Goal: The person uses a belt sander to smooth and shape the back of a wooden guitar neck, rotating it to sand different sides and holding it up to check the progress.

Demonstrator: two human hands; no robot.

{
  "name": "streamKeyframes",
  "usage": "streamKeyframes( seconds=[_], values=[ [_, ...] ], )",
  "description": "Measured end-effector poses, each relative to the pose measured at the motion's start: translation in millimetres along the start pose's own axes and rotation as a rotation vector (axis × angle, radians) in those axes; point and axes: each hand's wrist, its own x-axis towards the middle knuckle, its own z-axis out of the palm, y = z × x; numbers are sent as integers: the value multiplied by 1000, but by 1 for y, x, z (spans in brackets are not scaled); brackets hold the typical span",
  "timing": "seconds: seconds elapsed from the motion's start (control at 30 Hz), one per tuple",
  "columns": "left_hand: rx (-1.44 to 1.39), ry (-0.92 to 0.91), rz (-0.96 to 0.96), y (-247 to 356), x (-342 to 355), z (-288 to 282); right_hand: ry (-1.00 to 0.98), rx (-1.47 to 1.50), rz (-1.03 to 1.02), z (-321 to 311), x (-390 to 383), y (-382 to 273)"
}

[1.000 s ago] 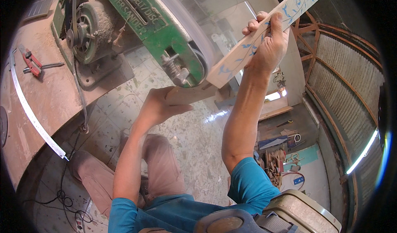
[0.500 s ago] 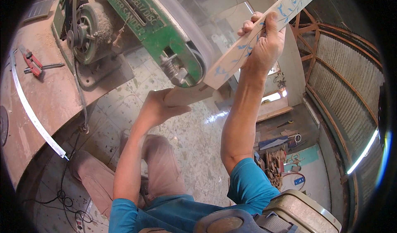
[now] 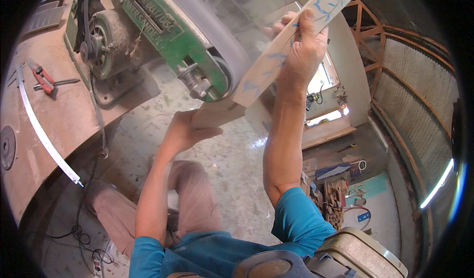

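A pale wooden board with blue leaf drawings slants up to the right beside the sanding belt of a green belt sander. My right hand is closed around its middle, thumb on the drawn face and fingers behind. Its lower end lies close against the belt's rounded end; whether they touch is hard to tell. My left hand grips a plain wooden part under the sander's roller, thumb stretched along the lower side and fingers mostly hidden. That part meets the drawn board, apparently as one piece.
On the dusty workbench at left lie red-handled pliers, a metal strip and a round disc. A dusty motor wheel sits beside the sander. Cables trail on the floor. Wood scraps are piled at right.
The sander, the drawn board and my right hand appear slightly further left, with the background shifted too. Both hands keep their hold.
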Motion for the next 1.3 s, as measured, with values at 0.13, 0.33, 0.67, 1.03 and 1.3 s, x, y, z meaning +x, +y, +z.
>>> streamKeyframes(
  seconds=[0.13, 0.33, 0.67, 1.03, 1.3],
  values=[
    [-27, -43, -53, -19, -9, 5, 50, 62, 75, -1, -14, 8],
    [678, 430, 72, -27, -36, 29, 163, 394, 254, -72, -53, 24],
    [1143, 551, 232, 17, -41, 74, 595, 271, 355, -187, -151, 10],
    [1206, 438, 1060, 23, -13, 162, 1219, 518, 464, -299, -269, 30],
    [409, -152, 41, -41, 8, 248, 1305, 931, 594, -228, -308, 55]
  ],
)
